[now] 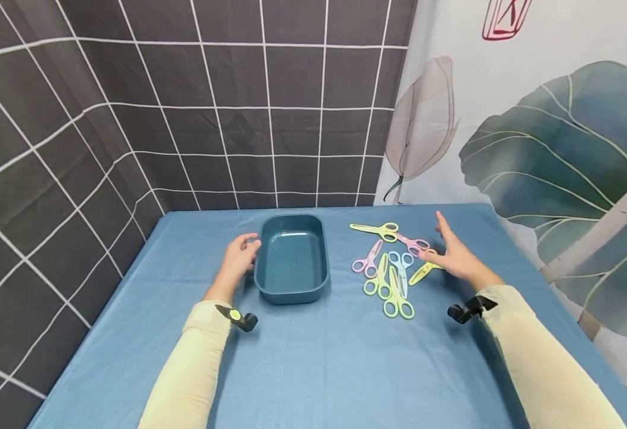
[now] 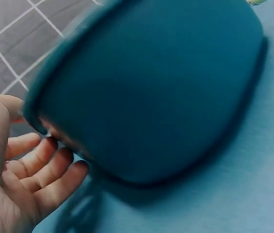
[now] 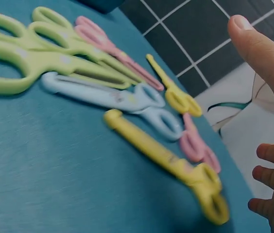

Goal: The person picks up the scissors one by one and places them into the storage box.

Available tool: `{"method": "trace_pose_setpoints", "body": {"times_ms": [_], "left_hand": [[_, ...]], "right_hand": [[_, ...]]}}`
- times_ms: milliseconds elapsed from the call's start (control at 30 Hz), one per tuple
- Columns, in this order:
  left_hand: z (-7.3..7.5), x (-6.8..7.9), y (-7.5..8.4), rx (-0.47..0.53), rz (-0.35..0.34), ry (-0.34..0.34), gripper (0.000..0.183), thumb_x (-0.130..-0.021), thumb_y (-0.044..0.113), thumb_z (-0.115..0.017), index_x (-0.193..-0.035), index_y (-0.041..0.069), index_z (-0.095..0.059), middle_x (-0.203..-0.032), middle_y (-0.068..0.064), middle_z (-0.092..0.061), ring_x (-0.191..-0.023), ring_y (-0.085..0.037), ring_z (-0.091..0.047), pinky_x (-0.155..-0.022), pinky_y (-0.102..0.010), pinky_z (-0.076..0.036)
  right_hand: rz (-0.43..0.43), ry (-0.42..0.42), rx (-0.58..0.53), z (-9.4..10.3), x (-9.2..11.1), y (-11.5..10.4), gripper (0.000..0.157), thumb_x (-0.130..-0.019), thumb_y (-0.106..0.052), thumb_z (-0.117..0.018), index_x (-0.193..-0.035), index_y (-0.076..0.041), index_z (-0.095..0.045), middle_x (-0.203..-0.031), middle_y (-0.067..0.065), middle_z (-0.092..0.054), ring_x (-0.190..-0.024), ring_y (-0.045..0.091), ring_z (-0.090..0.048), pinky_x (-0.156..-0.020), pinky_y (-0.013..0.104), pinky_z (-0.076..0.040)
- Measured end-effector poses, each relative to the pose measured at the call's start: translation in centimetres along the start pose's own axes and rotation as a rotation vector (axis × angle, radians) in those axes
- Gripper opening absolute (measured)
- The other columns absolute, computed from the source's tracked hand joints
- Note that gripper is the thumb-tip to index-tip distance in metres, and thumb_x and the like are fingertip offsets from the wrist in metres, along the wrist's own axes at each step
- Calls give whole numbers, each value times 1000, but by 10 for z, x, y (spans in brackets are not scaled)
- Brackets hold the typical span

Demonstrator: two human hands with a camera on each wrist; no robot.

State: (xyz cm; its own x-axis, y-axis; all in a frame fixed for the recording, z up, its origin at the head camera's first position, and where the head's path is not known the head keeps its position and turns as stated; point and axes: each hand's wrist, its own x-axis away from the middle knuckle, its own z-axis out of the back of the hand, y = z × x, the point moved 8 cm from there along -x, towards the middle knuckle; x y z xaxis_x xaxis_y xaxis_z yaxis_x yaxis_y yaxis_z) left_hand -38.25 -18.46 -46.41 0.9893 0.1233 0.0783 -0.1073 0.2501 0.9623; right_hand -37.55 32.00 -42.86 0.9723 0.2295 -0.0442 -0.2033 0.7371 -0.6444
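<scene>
A dark teal rectangular bin [image 1: 292, 296] stands on the table in the head view. At its left side is my left hand [image 1: 238, 257], fingers loosely bent beside the rim. The left wrist view shows that hand [image 2: 35, 170] with fingertips close against the bin's outer wall [image 2: 161, 102]; firm contact is unclear. My right hand [image 1: 461, 259] hovers with spread fingers at the right of several scissors. Nearest to it are yellow scissors [image 1: 424, 271] and pink scissors [image 1: 414, 245]. Blue scissors [image 1: 402, 271] and green scissors [image 1: 397, 302] lie further left, partly overlapping.
A blue cloth [image 1: 324, 363] covers the table. Behind it hangs a dark curtain with a white grid [image 1: 292, 131]. To the right is a white backdrop with a large leaf print [image 1: 571, 155]. Each wrist wears a small black camera [image 1: 471, 310].
</scene>
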Motion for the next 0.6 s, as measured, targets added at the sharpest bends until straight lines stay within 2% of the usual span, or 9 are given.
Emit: {"method": "trace_pose_setpoints", "body": {"times_ms": [100,333,467,600], "left_hand": [[-2,2,-9,14,3,31,40,-104,26,-54,-138,5,-57,-110,-15,-63,-79,-15,-59,-63,-27,-53],[-3,5,-21,80,-25,78,38,-104,29,-54,-131,4,-61,-123,-18,-63,-84,-14,-57,-68,-25,-50],[-3,7,-23,75,-40,87,37,-104,30,-54,-128,4,-62,-120,-18,-63,-83,-15,-56,-69,-26,-49],[-3,10,-27,58,-56,100,35,-104,31,-53,-124,4,-64,-110,-16,-63,-73,-14,-54,-66,-27,-48]], "right_hand": [[-26,27,-27,-9,7,11,119,-91,-37,-75,-158,-26,23,-161,34,-13,-146,56,-14,-110,74,-19],[-46,60,-57,-30,16,27,130,-84,-39,-82,-157,-27,24,-158,36,-21,-144,55,-20,-112,70,-19],[-27,81,-26,-38,19,31,136,-78,-43,-87,-159,-23,19,-158,34,-21,-145,54,-19,-112,71,-18],[-26,80,69,-43,20,33,140,-72,-52,-88,-161,-16,13,-161,32,-17,-145,54,-16,-112,72,-17]]}}
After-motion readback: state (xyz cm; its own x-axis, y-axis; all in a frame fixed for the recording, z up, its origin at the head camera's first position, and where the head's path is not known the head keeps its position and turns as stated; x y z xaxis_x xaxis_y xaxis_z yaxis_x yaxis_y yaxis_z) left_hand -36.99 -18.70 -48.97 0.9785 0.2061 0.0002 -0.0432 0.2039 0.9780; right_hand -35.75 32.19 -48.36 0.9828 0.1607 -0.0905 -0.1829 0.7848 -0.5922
